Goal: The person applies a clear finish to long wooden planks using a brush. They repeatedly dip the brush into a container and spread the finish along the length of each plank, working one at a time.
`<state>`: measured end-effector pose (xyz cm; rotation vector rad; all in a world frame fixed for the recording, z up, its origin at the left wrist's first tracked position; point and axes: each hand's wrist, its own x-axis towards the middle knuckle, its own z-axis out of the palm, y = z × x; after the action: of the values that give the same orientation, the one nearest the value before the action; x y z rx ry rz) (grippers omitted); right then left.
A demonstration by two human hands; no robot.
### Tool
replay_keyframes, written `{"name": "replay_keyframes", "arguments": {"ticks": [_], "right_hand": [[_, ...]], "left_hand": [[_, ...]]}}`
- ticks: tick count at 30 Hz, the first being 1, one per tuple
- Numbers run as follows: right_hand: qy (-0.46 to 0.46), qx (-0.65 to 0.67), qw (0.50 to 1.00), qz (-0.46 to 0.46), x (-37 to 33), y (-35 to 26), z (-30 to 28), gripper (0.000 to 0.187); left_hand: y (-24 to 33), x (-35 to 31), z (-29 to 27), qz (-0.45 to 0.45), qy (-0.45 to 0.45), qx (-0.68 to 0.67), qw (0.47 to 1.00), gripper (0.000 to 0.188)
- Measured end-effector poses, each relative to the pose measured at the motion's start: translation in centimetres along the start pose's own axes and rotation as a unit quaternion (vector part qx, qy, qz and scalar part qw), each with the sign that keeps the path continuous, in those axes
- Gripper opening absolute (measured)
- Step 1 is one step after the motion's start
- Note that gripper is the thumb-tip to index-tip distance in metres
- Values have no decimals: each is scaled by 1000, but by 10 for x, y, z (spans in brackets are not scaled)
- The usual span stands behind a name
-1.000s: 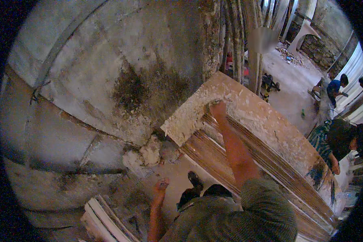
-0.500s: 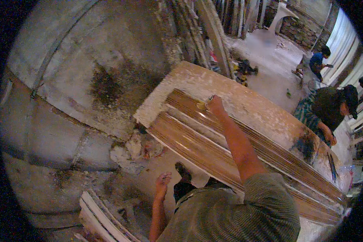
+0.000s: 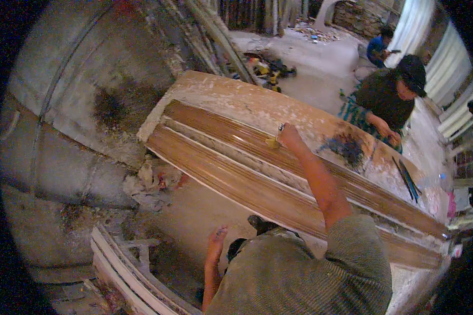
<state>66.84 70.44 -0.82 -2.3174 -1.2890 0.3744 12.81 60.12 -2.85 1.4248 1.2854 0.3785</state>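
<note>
A small brush [image 3: 271,142], its end yellowish, is seen slightly right of centre in the frame, apparently against the far moulding [image 3: 210,123], a long, brown, ribbed length with a glossy face. The brush is gripped by the right hand [image 3: 290,137], whose fingers are closed about its handle. Below the far moulding, a near moulding [image 3: 231,181] of the same brown is laid roughly alongside, a pale strip being visible between them. The left hand [image 3: 216,240] is held well apart from the right, at lower centre, with its fingers curled; whether anything is held there cannot be told. Both mouldings are carried by a table [image 3: 257,102], its tan top blotched with white and marked at right by a dark stain [image 3: 347,149]. Slim dark tools [image 3: 409,181] are laid near its right end. A co-worker in a dark cap [image 3: 383,100] is seen beyond, at upper right; curved white lengths [image 3: 121,273] are stacked at lower left.
</note>
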Motion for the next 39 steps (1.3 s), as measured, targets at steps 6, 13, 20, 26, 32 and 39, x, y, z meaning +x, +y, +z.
{"name": "replay_keyframes", "arguments": {"ticks": [6,13,20,26,32,39], "right_hand": [[86,1,995,42,-97,136,-41,52],[26,-71,994,85,-248,228,-158,51],[37,-47,975,216,-382,311,-249,48],[57,-36,956,286,-496,426,-313,47],[155,30,924,349,-647,585,-397,43],[187,-77,865,459,-822,791,-478,56]], "left_hand": [[-16,-68,85,-29,-12,-57,998,37],[51,-188,249,119,-126,-6,985,31],[25,-285,370,-75,-323,-146,932,27],[-5,-349,402,-84,-199,-65,974,40],[24,-397,491,-94,-170,-40,980,39],[106,-453,618,-75,-251,41,964,37]]}}
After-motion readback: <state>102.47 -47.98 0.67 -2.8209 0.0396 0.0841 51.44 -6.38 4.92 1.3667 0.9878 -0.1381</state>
